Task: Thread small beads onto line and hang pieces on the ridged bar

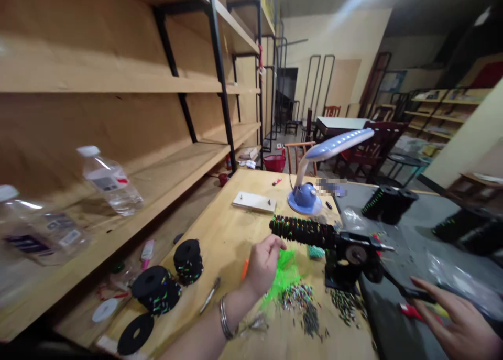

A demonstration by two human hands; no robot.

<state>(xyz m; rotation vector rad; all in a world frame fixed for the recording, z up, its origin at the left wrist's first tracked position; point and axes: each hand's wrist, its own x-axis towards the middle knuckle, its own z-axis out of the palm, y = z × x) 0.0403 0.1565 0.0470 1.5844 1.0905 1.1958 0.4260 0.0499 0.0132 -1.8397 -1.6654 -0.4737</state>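
My left hand (264, 263) is closed, fingertips pressed together just below the free end of a black roll (301, 231) studded with small coloured pieces. What they pinch, if anything, is too small to make out. The roll sits on the shaft of a black hand-cranked device (349, 258) at the table edge. At the right, my right hand (459, 318) has its fingers around the crank handle (422, 294), loosely and fairly straight. Under my left hand lies a bright green mesh (285, 276), beside piles of tiny multicoloured pieces (296, 295) and dark ones (311, 320).
Black discs in stacks (155, 289) stand at the left, near a pen-like metal tool (210, 295). Farther back are a white plate with two pegs (254, 202) and a blue desk lamp (304, 200). Shelves with plastic bottles (112, 182) line the left. More black rolls (389, 204) stand right.
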